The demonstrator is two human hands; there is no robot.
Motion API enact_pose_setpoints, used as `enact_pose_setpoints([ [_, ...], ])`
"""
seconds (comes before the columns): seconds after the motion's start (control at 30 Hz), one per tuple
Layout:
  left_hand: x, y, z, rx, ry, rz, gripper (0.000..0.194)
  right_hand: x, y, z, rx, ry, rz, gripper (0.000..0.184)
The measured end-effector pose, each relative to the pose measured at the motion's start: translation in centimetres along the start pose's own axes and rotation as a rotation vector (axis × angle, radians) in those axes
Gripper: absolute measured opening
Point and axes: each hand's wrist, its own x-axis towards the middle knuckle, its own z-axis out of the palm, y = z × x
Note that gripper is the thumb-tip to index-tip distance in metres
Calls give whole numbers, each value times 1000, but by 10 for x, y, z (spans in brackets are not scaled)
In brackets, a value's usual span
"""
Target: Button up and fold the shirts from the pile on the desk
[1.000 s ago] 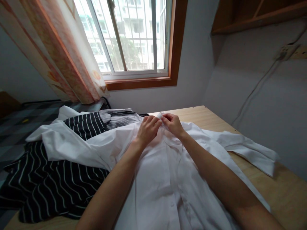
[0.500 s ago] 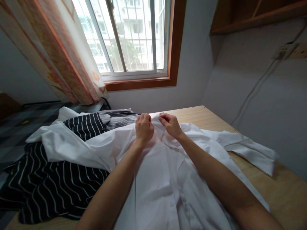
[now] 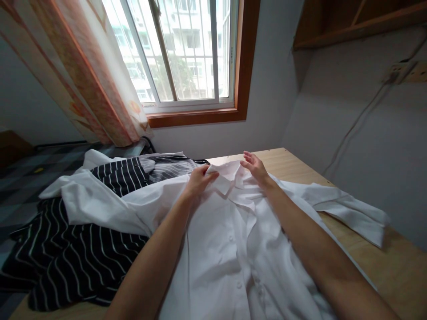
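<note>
A white button-up shirt (image 3: 230,249) lies front-up on the wooden table (image 3: 396,271), its collar (image 3: 227,173) at the far end. My left hand (image 3: 199,180) pinches the left side of the collar, fingers closed on the cloth. At the collar's right side my right hand (image 3: 255,166) rests with fingers stretched out and slightly apart, touching the fabric. One sleeve (image 3: 347,206) trails off to the right.
Black-and-white striped garments (image 3: 76,253) and another white garment (image 3: 90,200) lie piled on the table's left. Behind are a window (image 3: 187,53) with a curtain (image 3: 86,75), a wall shelf (image 3: 356,20) and a wall socket with cable (image 3: 396,73).
Both hands were pinched together at the collar's middle; now they have spread apart, the collar lies opened flat, and the right hand's fingers have straightened.
</note>
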Motion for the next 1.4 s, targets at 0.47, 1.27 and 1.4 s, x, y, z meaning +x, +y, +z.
enact_pose_setpoints([
  [0.47,-1,-6,-4,-139,-27,13,36,-15,-23,-21,267,-352,249,40],
  [1.27,-23,-4,-12,979,127,979,21,-61,-17,-52,-1012,-72,-1181,18],
  [1.4,-24,3,-14,981,10,1037,22,-62,-25,-41,-1012,-216,-1155,15],
])
